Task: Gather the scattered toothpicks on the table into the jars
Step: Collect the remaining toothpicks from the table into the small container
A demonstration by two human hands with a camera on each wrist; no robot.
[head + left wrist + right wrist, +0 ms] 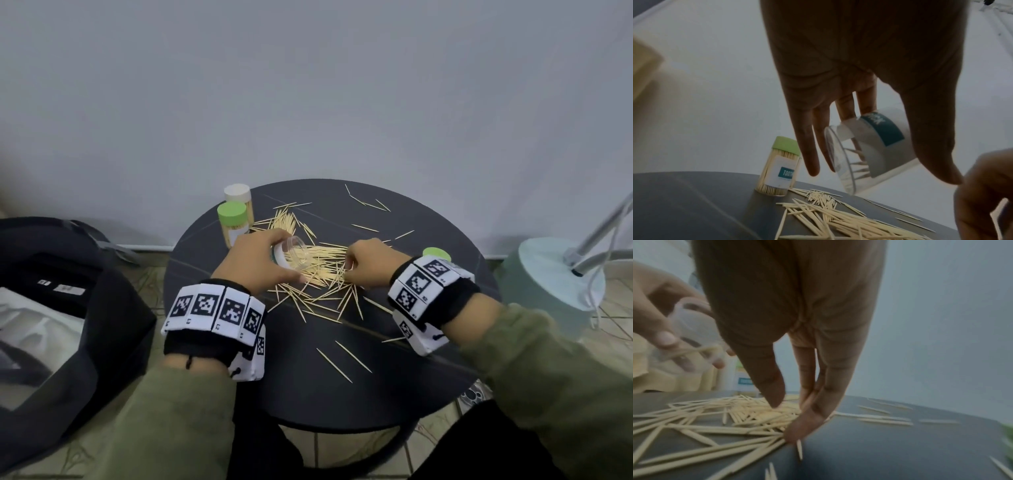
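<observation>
At the left edge of the head view a dark bag lies open on the tiled floor beside a round dark table. In the table's upper left stand 2 capped jars packed with toothpicks, a white-lidded jar behind a green-lidded jar. Just right of them, at the frame's center, the left hand grips an open clear jar, tilted on its side with its mouth toward the main pile of scattered toothpicks; the left wrist view shows fingers and thumb curled around the jar's labeled wall, a few toothpicks inside, the jar lifted clear of the tabletop. To the right of the pile, the right hand reaches down into the toothpicks; the right wrist view shows the thumb and fingertips drawn together on the heap, pinching at toothpicks, though blur hides how many they hold. More toothpicks lie strewn singly toward the table's far and near edges. A loose green lid rests on the table behind the right wrist. At the far right a pale green lamp base sits on the floor. Both wrists wear bands of black-and-white markers.
</observation>
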